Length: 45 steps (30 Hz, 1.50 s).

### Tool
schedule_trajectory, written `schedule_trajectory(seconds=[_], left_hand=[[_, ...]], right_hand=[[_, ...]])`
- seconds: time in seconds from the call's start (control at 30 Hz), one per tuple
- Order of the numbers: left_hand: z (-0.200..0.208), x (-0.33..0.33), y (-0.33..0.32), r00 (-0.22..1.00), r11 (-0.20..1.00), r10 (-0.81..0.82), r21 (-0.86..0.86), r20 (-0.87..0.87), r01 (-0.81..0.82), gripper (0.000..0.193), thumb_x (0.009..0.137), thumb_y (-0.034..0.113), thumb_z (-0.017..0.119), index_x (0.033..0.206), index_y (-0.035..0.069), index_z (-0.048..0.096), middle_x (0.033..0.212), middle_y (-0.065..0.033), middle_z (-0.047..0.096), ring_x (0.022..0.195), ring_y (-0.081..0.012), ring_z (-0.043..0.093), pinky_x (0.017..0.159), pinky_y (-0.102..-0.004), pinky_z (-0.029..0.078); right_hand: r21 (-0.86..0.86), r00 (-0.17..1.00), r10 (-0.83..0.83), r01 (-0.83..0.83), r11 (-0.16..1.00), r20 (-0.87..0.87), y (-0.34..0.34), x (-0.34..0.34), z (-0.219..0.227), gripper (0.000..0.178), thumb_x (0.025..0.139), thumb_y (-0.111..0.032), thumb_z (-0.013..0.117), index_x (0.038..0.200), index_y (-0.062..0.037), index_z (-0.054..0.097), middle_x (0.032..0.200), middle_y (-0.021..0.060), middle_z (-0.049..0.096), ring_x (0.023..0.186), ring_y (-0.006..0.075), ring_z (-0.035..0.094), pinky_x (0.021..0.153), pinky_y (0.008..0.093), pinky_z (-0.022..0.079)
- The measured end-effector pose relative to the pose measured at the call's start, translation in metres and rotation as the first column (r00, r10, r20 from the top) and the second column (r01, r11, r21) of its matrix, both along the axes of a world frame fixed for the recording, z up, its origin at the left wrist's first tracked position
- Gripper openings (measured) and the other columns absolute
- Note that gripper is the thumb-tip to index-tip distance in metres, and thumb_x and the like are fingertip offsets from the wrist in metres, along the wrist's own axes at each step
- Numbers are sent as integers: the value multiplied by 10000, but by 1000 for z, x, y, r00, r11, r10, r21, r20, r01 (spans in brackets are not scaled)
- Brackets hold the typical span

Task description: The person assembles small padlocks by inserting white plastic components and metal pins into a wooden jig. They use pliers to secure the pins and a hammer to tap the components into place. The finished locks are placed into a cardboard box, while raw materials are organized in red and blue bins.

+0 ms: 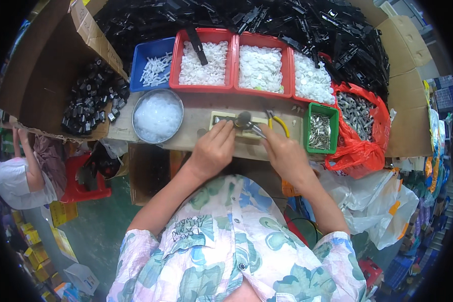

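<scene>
A cream-coloured block (256, 121) with a dark recessed middle lies on the workbench in front of me. My right hand (287, 153) is wrapped round the metal handle of a small hammer, whose round dark head (243, 119) is over the block. Just left of the hammer head, my left hand (214, 151) rests at the block's near edge with its fingers pressed together. Whatever those fingertips hold, if anything, is hidden. Yellow-handled pliers (278, 124) lie right of the block.
Behind the block stand a blue bin (136, 70) of white sticks and red bins (206, 89) of white pieces. A round metal bowl (135, 123), a green tray (307, 128) of metal pins and a red bag (382, 136) flank it. Black parts (267, 20) pile behind; a person (22, 176) sits left.
</scene>
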State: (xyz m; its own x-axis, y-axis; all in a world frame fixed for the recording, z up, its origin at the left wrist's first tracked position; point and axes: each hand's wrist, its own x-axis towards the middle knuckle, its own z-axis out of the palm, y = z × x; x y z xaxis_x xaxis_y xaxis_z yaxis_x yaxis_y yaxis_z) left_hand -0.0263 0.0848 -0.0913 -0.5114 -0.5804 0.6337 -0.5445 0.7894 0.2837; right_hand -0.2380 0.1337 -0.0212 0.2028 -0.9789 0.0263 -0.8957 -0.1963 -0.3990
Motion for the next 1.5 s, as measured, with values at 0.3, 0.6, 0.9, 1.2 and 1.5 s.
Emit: schedule_trajectory(seconds=[0.3, 0.6, 0.9, 1.2, 1.5], left_hand=[[-1, -13, -6, 999, 999, -47, 7, -5, 47, 317, 745, -51, 688, 1061, -83, 688, 1133, -194, 678, 1100, -356, 664, 900, -404, 561], [-6, -13, -6, 999, 999, -38, -1, -12, 38, 309, 741, -62, 688, 1049, -84, 693, 1132, -194, 673, 1110, -361, 662, 907, -415, 558], [8, -6, -14, 998, 990, -61, 126, -4, 61, 364, 763, -49, 714, 1124, -22, 680, 1109, -164, 676, 1080, -350, 658, 896, -430, 548], [23, -11, -31, 993, 929, -92, 354, -67, 110, 396, 790, -18, 725, 1181, -24, 661, 1096, -177, 671, 1032, -349, 658, 870, -413, 539], [51, -2, -40, 599, 86, 420, 688, -681, 721, 459, 847, 3, 762, 1288, -8, 634, 1168, -58, 695, 1011, -152, 673, 891, -294, 554]], right_hand=[[-329, 964, -114, 191, 925, 239, 24, -24, 10, 367, 922, -41, 657, 1285, -36, 609, 868, 231, 684, 733, 390, 682, 621, 461, 524], [-216, 949, -183, 241, 946, 258, 33, -21, 23, 328, 960, -129, 616, 1274, -37, 602, 830, 238, 667, 737, 424, 668, 630, 512, 507], [-290, 965, -221, 253, 923, 140, -8, -69, 0, 249, 948, -132, 625, 1168, -18, 628, 855, 227, 667, 777, 429, 660, 660, 517, 507], [-534, 870, -444, 277, 799, -212, -64, -156, -13, 187, 904, -131, 662, 1069, -43, 652, 920, 152, 637, 875, 365, 639, 729, 487, 508], [-190, 999, -47, 43, 981, -16, -11, -61, -14, 261, 829, -109, 738, 1032, 0, 616, 1097, 182, 582, 1048, 364, 596, 843, 457, 519]])
